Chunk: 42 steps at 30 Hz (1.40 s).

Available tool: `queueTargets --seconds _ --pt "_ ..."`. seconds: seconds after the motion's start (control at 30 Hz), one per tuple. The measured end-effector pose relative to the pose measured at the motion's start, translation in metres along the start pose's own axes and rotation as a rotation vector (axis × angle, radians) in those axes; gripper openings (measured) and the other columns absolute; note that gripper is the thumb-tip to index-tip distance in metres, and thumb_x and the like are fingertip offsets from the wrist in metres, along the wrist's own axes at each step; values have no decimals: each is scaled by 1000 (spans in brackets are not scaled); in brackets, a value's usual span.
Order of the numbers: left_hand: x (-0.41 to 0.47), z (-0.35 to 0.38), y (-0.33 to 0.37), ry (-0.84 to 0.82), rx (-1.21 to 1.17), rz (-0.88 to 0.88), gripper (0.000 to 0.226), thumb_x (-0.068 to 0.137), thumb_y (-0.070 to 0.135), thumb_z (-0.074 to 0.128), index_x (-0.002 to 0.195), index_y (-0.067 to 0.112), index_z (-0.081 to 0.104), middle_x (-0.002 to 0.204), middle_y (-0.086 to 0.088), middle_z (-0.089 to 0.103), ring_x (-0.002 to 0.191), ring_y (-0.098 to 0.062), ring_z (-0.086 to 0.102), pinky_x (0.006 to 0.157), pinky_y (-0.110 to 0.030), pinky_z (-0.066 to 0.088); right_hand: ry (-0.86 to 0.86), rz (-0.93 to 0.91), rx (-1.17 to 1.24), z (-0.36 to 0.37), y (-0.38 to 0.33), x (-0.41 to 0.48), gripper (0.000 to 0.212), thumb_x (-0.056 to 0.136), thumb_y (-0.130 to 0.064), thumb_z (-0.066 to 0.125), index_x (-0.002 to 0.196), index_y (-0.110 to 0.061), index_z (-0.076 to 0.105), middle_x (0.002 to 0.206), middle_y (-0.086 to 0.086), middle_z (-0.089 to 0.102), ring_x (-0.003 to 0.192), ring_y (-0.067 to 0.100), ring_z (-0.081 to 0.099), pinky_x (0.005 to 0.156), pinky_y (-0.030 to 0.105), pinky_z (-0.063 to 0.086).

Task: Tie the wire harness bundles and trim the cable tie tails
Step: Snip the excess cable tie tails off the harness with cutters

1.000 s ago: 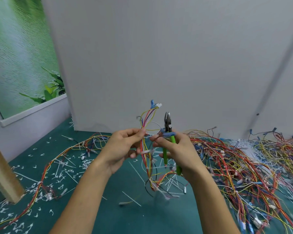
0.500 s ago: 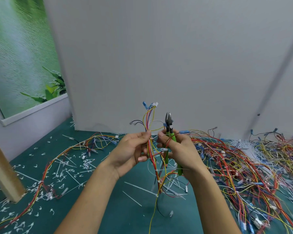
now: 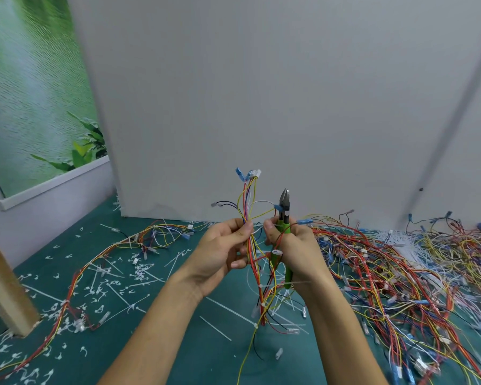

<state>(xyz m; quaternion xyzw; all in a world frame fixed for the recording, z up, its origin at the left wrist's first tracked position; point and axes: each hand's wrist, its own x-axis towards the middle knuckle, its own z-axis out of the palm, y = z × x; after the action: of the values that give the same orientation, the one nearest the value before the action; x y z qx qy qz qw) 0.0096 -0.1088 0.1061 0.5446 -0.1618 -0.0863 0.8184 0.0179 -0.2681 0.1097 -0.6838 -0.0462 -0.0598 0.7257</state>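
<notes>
I hold a wire harness bundle [image 3: 247, 201] of red, yellow and blue wires upright in front of me, connectors at its top. My left hand [image 3: 222, 251] pinches the bundle between thumb and fingers. My right hand [image 3: 297, 251] grips green-handled cutters [image 3: 284, 209], jaws pointing up, just right of the bundle, and its fingertips touch the wires too. A white cable tie [image 3: 286, 283] with a long tail sticks out from the bundle below my hands. The lower wires hang down to the green floor.
A large heap of tangled harnesses [image 3: 400, 268] covers the floor at the right. Another harness [image 3: 100, 262] trails across the left floor among several cut tie tails [image 3: 100, 293] and loose ties. A grey wall panel [image 3: 261, 107] stands behind; a wooden leg [image 3: 3, 284] is at left.
The bundle has been pulled higher through my hands, and both hands have come closer together around it. The cutters stay upright in my right hand.
</notes>
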Motion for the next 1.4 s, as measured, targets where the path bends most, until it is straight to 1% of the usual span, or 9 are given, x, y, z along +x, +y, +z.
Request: queueTargets --seconds 0.13,0.27,0.43,0.57,0.73,0.93,1.07,1.23,1.4 --pt "-1 -1 0 -7 25 26 28 89 27 71 101 6 58 70 2 45 58 -7 41 42 -17 34 34 -30 -32 -1 0 0 16 98 -20 70 82 -20 69 64 -12 60 65 9 52 64 31 40" --pt "0 1 -2 34 118 78 18 89 24 69 96 9 61 68 3 46 59 -10 40 46 -20 36 53 -27 -9 -3 0 2 9 97 -23 71 91 -17 70 64 -16 65 68 0 60 70 28 43" --pt "1 -3 -1 79 246 156 19 88 31 73 95 14 67 80 5 60 75 -11 52 68 -27 45 41 -78 -49 -5 0 3 9 98 -23 71 91 -18 72 62 -19 67 63 -9 61 68 22 44" --pt "3 -9 -2 93 201 145 25 86 30 71 101 9 69 94 -5 68 92 -20 65 87 -37 51 33 -123 -30 -4 -1 1 6 95 -23 74 91 -18 73 64 -10 65 60 6 57 60 26 49" --pt "4 -9 -2 109 76 118 18 86 27 68 98 13 67 92 -4 62 73 -12 57 71 -28 52 35 -71 33 -5 -2 -1 10 91 -26 79 92 -17 77 63 -2 62 53 9 53 51 25 49" --pt "2 -5 0 91 33 102 21 87 29 66 102 15 63 92 -4 62 66 -10 54 67 -31 45 17 -47 121 -7 -4 0 7 87 -32 82 80 -29 81 63 -3 59 58 9 55 56 25 53" --pt "-2 -1 1 34 9 80 20 89 24 62 104 12 60 94 -1 68 61 -13 57 68 -32 44 59 -82 61 -9 -4 2 11 92 -29 78 84 -22 76 65 -7 62 63 10 55 65 36 52" --pt "-5 4 5 -19 -18 44 17 90 21 59 104 11 58 92 0 69 63 -15 59 68 -31 45 89 -103 51 -17 -9 3 23 94 -26 76 73 -35 75 66 -10 59 64 9 52 65 35 50" --pt "-7 -5 11 -48 -129 90 22 90 23 67 104 8 60 91 -1 70 66 -15 60 63 -27 54 255 -31 162 -40 -10 9 11 98 -25 71 94 -15 70 63 -5 55 56 12 48 54 27 44"
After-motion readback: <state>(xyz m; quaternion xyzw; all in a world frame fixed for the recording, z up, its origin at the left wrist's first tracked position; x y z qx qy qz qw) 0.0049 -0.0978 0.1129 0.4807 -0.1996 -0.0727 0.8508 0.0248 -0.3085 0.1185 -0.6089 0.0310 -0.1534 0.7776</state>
